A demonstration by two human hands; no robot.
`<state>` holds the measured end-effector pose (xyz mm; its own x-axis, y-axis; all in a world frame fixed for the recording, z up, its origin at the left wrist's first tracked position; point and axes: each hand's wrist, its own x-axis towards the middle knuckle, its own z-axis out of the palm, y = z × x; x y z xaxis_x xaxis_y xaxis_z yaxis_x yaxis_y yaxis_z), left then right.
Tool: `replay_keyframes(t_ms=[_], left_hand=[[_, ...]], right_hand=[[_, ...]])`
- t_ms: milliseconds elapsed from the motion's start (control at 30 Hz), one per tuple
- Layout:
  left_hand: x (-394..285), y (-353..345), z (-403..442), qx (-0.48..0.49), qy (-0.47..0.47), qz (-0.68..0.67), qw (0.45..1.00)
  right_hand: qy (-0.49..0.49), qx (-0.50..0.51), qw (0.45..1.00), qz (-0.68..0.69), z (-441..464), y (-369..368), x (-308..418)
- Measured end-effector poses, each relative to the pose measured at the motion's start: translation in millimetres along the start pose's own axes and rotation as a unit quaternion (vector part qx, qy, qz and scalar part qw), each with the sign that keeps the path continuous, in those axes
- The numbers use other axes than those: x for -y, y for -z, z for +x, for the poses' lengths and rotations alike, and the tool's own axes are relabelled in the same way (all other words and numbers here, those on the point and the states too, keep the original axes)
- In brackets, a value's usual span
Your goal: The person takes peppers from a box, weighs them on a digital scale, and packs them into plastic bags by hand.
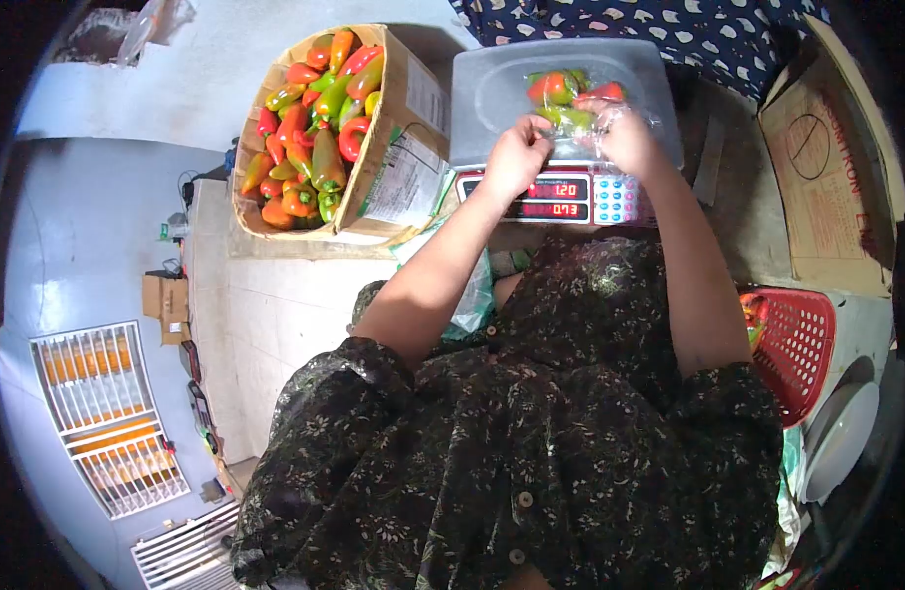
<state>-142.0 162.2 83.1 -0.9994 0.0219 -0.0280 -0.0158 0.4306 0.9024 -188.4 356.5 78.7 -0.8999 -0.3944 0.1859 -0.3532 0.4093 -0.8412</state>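
Observation:
On the grey pan of a digital scale (492,128) lies a clear plastic bag (582,126) with several red and green peppers (553,90) inside. My left hand (519,155) is closed at the bag's near left edge, thumb and fingers pinched together. My right hand (625,138) grips the bag's near right side, with its fingertips beside a red pepper. Some of the thin plastic is hard to make out between the hands. Red digits glow on the scale's display (556,200), which my left wrist partly covers.
Left of the scale stands a wooden basket (408,93) heaped with red and green peppers. A red perforated plastic basket (797,344) with peppers is at my right, near a white basin (843,442). An open cardboard box (831,187) stands at the right, and dark patterned cloth (610,20) hangs behind the scale.

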Motion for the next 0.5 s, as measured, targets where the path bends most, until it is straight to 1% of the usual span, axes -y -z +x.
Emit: replay_keyframes(t_ms=[33, 100, 133, 167, 200, 267, 300, 400, 433, 500], left_hand=[[-1, 1, 0, -0.006, 0.015, 0.0, 1.0], [-2, 4, 1, -0.016, 0.047, 0.0, 0.999], [1, 2, 2, -0.017, 0.037, -0.01, 0.999], [7, 0, 2, -0.017, 0.026, -0.019, 0.999], [10, -2, 2, -0.018, 0.015, -0.028, 0.999], [12, 1, 3, 0.024, 0.01, -0.015, 1.0], [13, 3, 3, 0.044, 0.009, -0.008, 0.999], [-1, 8, -3, 0.057, 0.015, 0.016, 0.998], [-2, 9, -2, 0.067, 0.013, 0.014, 0.998], [-2, 11, 0, 0.086, 0.009, 0.01, 0.996]], right_hand=[[0.036, 0.004, 0.998, 0.057, 1, 2, 2], [-0.047, 0.026, 0.999, -0.002, 6, 14, 3], [-0.089, 0.037, 0.995, -0.031, 7, 19, 6], [-0.042, 0.022, 0.999, 0.008, 4, 17, 6], [-0.027, 0.04, 0.999, 0.011, 3, 12, 3], [0.005, 0.075, 0.997, 0.018, 4, 4, 16], [-0.012, 0.083, 0.996, -0.026, -3, 5, 21], [-0.021, 0.06, 0.997, -0.049, -1, -1, 12], [-0.045, 0.066, 0.995, -0.059, 0, 2, 16], [-0.048, 0.061, 0.997, -0.003, 4, 2, 2]])
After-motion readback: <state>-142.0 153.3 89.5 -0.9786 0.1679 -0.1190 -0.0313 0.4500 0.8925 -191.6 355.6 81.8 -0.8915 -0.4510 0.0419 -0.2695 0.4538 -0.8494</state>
